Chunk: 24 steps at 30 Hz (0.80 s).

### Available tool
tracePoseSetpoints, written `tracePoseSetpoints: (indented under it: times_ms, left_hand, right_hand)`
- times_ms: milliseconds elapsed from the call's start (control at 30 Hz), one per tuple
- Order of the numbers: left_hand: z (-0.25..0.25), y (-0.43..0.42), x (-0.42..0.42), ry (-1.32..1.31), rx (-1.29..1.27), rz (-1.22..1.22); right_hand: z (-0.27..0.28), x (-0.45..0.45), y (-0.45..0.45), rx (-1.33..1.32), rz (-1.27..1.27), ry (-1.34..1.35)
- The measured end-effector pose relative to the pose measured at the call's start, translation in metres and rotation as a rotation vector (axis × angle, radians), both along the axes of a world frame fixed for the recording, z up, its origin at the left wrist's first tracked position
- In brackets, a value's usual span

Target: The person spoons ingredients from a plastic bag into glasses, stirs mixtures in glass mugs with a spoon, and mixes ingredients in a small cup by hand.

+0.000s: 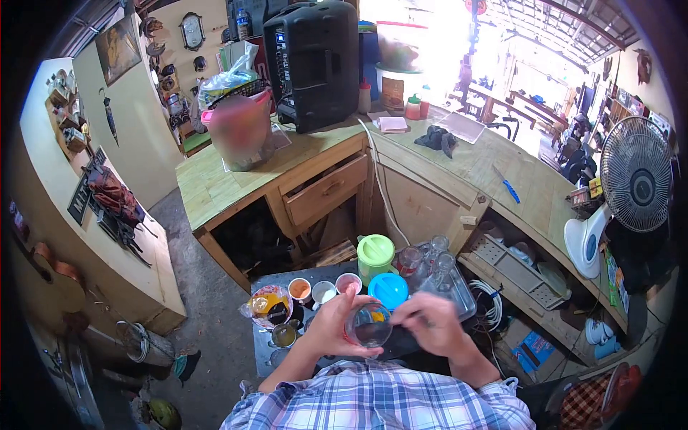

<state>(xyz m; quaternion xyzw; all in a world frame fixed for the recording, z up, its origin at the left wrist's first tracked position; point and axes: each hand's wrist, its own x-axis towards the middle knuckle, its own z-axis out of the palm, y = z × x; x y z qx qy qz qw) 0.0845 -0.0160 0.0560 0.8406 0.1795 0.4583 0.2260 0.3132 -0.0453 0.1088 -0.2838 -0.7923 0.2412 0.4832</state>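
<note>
My left hand (332,321) is wrapped round a clear drinking glass (373,331), tilted so that its round opening faces me. Something small and yellow-orange shows through the glass near its upper edge. Close to the glass's right side is my right hand (432,324), its fingers curled in a pinch and slightly blurred; whatever they may hold is too small to make out. Just beyond the hands stand a tub with a blue lid (388,289), a green lidded pitcher (375,254) and several cups, among them a white cup (324,294) and an orange-filled cup (299,289).
A metal tray (466,304) with upturned glasses (442,266) lies to the right. At left is a plate with a yellow packet (270,304). Wooden counters carry a black speaker (315,68), a pink-rimmed bucket (240,132), a blue-handled knife (510,190) and a fan (634,175).
</note>
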Motion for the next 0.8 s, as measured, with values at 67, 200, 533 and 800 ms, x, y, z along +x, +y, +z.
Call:
tracePoseSetpoints:
  times_ms: [67,200,533,800]
  left_hand:
    - [0.003,0.002,0.004,-0.019,0.075,0.032]
    - [0.016,0.006,0.008,-0.019,0.215,0.157]
    - [0.016,0.009,0.012,-0.077,0.294,0.277]
    - [0.010,0.014,0.009,-0.179,0.348,0.247]
  right_hand:
    - [0.006,0.003,-0.005,-0.078,-0.028,0.032]
    - [0.008,0.015,-0.006,-0.236,-0.069,0.247]
    - [0.019,-0.005,-0.007,-0.293,-0.136,0.251]
    - [0.031,-0.003,-0.008,-0.326,-0.031,0.310]
